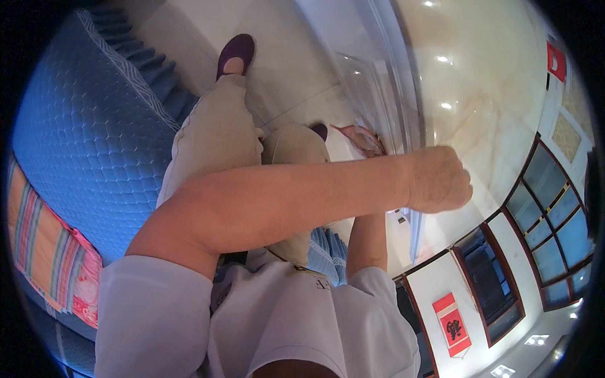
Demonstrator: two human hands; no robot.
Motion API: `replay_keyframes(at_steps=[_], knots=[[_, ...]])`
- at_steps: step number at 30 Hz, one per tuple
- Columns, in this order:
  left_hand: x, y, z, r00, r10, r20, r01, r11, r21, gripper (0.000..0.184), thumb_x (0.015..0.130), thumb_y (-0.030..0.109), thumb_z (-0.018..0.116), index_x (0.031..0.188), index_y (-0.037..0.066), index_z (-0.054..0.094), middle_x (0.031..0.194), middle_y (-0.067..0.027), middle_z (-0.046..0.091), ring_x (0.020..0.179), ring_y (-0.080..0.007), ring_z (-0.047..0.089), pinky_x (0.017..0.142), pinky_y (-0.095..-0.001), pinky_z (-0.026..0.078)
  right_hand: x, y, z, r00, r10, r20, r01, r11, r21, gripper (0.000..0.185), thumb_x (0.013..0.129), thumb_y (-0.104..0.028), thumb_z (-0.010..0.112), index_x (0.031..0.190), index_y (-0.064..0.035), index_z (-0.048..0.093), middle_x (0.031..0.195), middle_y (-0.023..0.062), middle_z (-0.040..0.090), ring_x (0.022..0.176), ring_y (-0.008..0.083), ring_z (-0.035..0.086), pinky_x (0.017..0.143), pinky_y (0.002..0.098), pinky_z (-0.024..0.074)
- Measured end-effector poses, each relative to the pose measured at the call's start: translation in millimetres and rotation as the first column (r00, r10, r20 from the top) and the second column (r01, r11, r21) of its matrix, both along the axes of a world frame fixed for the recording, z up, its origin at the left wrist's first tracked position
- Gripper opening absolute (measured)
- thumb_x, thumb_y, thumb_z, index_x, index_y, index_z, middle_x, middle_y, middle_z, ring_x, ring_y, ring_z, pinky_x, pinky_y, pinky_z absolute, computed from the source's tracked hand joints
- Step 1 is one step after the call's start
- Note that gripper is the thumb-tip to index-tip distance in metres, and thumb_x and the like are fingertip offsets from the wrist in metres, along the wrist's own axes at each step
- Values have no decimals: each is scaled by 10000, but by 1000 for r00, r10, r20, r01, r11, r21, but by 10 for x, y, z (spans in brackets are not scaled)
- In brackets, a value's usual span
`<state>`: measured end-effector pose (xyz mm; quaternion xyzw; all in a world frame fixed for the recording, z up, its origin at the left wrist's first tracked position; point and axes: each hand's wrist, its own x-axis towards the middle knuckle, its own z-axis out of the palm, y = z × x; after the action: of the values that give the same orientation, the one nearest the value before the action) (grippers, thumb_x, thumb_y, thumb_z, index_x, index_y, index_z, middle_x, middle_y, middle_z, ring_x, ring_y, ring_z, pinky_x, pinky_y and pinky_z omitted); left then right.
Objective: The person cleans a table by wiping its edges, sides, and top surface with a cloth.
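Note:
My left arm reaches across my body from the left. At its end my left hand (439, 179) is closed, with its back toward me, over or against a glossy, pale marbled surface (472, 82). The fingers curl under and away from view, so anything in them is hidden. My right forearm (368, 242) rises from the other sleeve and passes behind the left forearm. That covers my right hand completely. Below the left wrist, a clear plastic sheet (372, 85) hangs along the edge of the marbled surface, and a crumpled reddish-brown bag (364, 140) lies beside it.
A blue quilted cover (94, 132) with a ruffled edge lies on my left, with a striped cloth (47, 236) near it. Pale floor tiles (290, 69) lie beneath my shoes. A red scroll (452, 326) hangs on the wall near dark-framed windows (548, 208).

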<state>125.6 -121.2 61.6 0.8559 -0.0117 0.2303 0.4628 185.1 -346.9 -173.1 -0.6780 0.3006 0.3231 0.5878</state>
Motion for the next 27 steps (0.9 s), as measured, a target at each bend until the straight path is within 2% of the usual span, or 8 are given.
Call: replay_keyframes(at_steps=[5, 8, 11, 16, 18, 22, 25, 27], knots=[[-5, -172, 91, 973, -212, -93, 214, 977, 15, 108, 742, 106, 613, 677, 46, 675, 746, -89, 698, 739, -253, 689, 604, -360, 536, -52, -225, -28, 736, 676, -26, -526, 548, -650, 333, 834, -52, 581, 1161, 9, 557, 1092, 81, 629, 997, 168, 584, 859, 281, 460], [-3, -205, 71, 972, -214, -99, 216, 976, 13, 105, 740, 103, 611, 679, 47, 676, 750, -92, 698, 739, -256, 689, 605, -362, 536, -48, -255, -2, 596, 789, -149, -577, 293, -762, 342, 824, -57, 603, 1157, 11, 558, 1089, 78, 630, 997, 164, 582, 854, 273, 457], [14, -155, 67, 974, -204, -101, 207, 978, 24, 102, 737, 98, 608, 682, 48, 677, 755, -95, 699, 740, -260, 690, 608, -366, 535, -36, -131, 47, 539, 836, -106, -619, 307, -723, 353, 815, -63, 625, 1153, 13, 558, 1086, 75, 631, 997, 160, 581, 849, 265, 453], [58, 54, 50, 995, -88, -56, 88, 996, -5, 83, 726, 115, 605, 719, 45, 650, 725, -122, 669, 712, -270, 684, 602, -380, 532, -133, 852, 325, 449, 878, 166, -774, 476, -418, 378, 828, -141, 581, 1182, -7, 558, 1052, 133, 657, 962, 240, 626, 858, 336, 466], [87, 171, 16, 993, -86, -80, 85, 996, -8, 91, 726, 98, 604, 724, 46, 680, 748, -135, 689, 738, -279, 691, 625, -386, 539, -264, 1309, 703, 490, 853, 180, -776, 521, -355, 379, 847, -111, 609, 1197, 19, 542, 1113, 103, 633, 1016, 186, 594, 879, 259, 430], [90, 320, -45, 990, 120, -75, -116, 992, 50, 107, 719, 100, 588, 763, 39, 665, 758, -162, 676, 755, -297, 685, 645, -411, 535, -566, 1672, 1255, 593, 734, 332, -650, 679, -341, 385, 867, -165, 607, 1211, -4, 544, 1187, 130, 608, 1090, 239, 578, 932, 325, 441], [144, 352, -173, 972, 224, 67, -229, 971, 71, 98, 721, 118, 593, 744, 46, 656, 756, -153, 665, 742, -305, 668, 664, -420, 529, -380, 1382, 1189, 964, 209, 162, -261, 852, 454, 368, 892, -174, 566, 1219, -7, 540, 1218, 145, 589, 1125, 265, 558, 965, 376, 439], [170, 354, -250, 979, 199, 54, -203, 976, 78, 106, 728, 130, 592, 772, 57, 655, 802, -138, 659, 783, -300, 652, 715, -420, 514, -217, 1177, 1084, 985, -61, -162, 167, 574, 802, 359, 908, -179, 538, 1225, -9, 538, 1238, 155, 577, 1149, 283, 546, 987, 410, 437]])
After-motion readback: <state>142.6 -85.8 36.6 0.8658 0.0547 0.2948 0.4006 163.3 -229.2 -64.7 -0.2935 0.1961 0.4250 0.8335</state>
